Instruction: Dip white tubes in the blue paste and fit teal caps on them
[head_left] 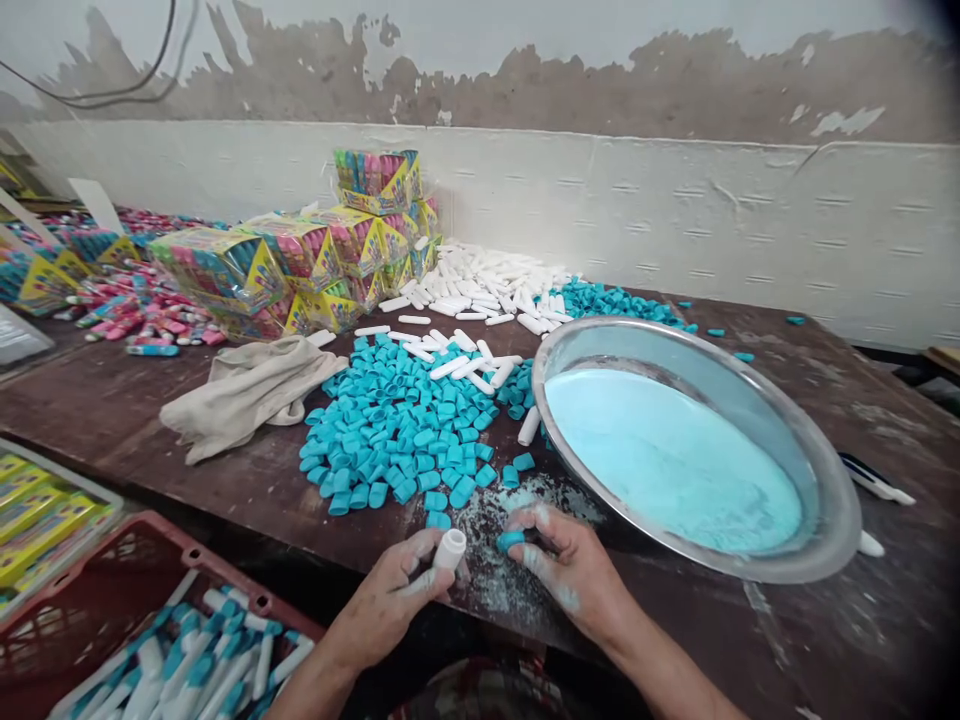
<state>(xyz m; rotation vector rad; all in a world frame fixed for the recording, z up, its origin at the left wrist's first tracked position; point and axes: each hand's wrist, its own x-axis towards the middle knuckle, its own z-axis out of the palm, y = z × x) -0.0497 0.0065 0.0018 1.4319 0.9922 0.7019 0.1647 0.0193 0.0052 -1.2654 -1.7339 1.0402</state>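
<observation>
My left hand [409, 585] grips a small white plastic tube [451, 549], its open end tilted up toward me. To its right, my right hand [562, 560] pinches a blue cap [511, 540] between thumb and fingers. The cap and the tube are apart, both close to the table's front edge. Just beyond my hands lies a heap of blue caps [405, 420]. A pile of white tubes [487, 285] spreads behind it. A large metal basin [829, 520] holding light-blue powder [675, 450] stands right of my right hand. Powder is smeared on my fingers.
A beige cloth [247, 390] lies left of the caps. Packed display boxes [330, 250] are stacked at the back. At lower left, a red crate [97, 560] contains capped tubes [195, 660]. A black-and-white tool [877, 480] rests right of the basin.
</observation>
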